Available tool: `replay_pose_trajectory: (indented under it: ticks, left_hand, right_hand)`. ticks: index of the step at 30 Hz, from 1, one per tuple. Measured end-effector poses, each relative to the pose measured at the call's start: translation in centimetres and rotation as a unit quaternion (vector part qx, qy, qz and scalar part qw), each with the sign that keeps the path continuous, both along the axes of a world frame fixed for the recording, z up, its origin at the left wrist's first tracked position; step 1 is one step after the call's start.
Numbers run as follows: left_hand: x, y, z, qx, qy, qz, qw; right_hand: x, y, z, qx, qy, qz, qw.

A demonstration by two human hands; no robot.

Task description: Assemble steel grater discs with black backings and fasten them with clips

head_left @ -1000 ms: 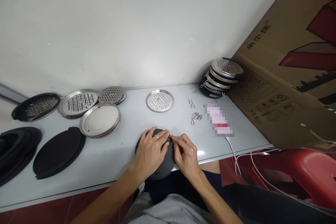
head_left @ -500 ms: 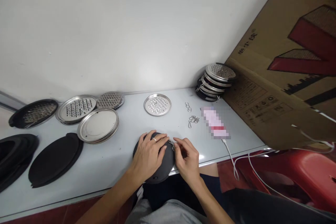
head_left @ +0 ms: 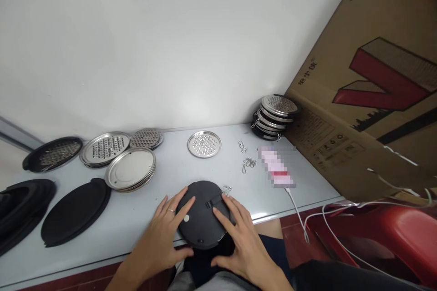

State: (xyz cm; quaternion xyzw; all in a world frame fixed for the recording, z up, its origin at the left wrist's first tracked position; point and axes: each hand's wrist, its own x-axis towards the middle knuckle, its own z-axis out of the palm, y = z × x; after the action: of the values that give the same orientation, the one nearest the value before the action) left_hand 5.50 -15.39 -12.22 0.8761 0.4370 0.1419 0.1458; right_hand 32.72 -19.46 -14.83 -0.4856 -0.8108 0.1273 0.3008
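A black round cover (head_left: 201, 218) with a small buckle slot (head_left: 209, 204) and a pale dot lies flat at the table's front edge, slightly overhanging it. Fingers spread, my left hand (head_left: 164, 232) is open along the cover's left side, fingertips on its top. My right hand (head_left: 242, 236) is also open at the right side, index fingertip just below the slot. Both thumbs stick out past the near edge. A small metal clip (head_left: 226, 190) shows at the cover's upper right, partly hidden by my right fingers.
Beyond the cover lies a round metal grater plate (head_left: 204, 144). Loose metal rings (head_left: 242, 147) and clips (head_left: 248, 163) lie near a blurred phone (head_left: 277, 168) with a white cable. Graters stand stacked (head_left: 276, 116) beside a cardboard box (head_left: 317, 113). Plates (head_left: 130, 168) and black covers (head_left: 75, 213) fill the left.
My right hand has left its pinch at the clip and spread onto the cover. My left hand has slid from the top to the left side, uncovering the slot and dot.
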Motion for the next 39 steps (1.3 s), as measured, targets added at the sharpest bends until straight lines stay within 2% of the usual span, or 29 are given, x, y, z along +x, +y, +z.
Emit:
replay_pose_trajectory:
  ticks: [2,4,7,10,12,14,17,18,19,21,23,27,34,37,39]
  left_hand:
    - [0.2,-0.5,-0.5,0.023,-0.016,0.012,1.000]
    - [0.6,-0.6,-0.6,0.048,-0.059,0.012,0.997]
    - [1.1,0.0,0.1,0.083,-0.167,0.042,0.982]
    - [1.4,1.2,0.6,0.107,-0.244,0.111,0.958]
    - [1.7,2.0,0.3,0.110,-0.251,0.140,0.951]
    - [1.9,2.6,-0.5,0.093,-0.237,0.143,0.956]
    - [2.0,3.0,-1.7,0.060,-0.212,0.132,0.966]
    - [2.0,3.0,-1.9,0.053,-0.206,0.128,0.969]
    - [2.0,3.0,-2.0,0.049,-0.202,0.126,0.970]
    - [2.0,3.0,-2.0,0.044,-0.201,0.123,0.971]
    - [2.0,3.0,-1.9,0.036,-0.201,0.123,0.971]
    - [1.9,2.9,-1.9,0.022,-0.190,0.119,0.974]
    - [2.1,2.8,-1.6,0.010,-0.181,0.114,0.977]
    - [2.2,2.8,-1.3,0.011,-0.176,0.116,0.978]
    - [2.3,2.8,-1.1,0.013,-0.176,0.117,0.977]
  right_hand:
    - [0.2,-0.6,-0.4,0.024,-0.030,-0.004,0.999]
    - [0.5,-0.7,-0.6,0.054,-0.009,-0.009,0.998]
    - [1.1,-0.3,0.2,0.070,0.096,0.001,0.993]
    - [2.1,1.4,2.1,0.014,0.244,-0.059,0.968]
    - [3.4,3.7,3.9,-0.066,0.342,-0.156,0.924]
    - [5.1,6.9,6.3,-0.120,0.448,-0.222,0.858]
    - [8.4,12.8,10.6,-0.118,0.588,-0.267,0.754]
    - [9.5,14.8,11.9,-0.134,0.613,-0.268,0.731]
    - [10.6,16.8,13.2,-0.135,0.621,-0.272,0.723]
    - [12.5,20.3,15.2,-0.142,0.624,-0.281,0.715]
    - [14.0,23.0,16.4,-0.136,0.623,-0.302,0.709]
    - [15.6,25.6,16.6,-0.125,0.592,-0.339,0.720]
    - [17.7,25.5,14.6,-0.093,0.483,-0.412,0.767]
    - [17.3,24.7,13.3,-0.064,0.430,-0.413,0.800]
    - [16.0,23.8,12.2,-0.035,0.395,-0.392,0.830]
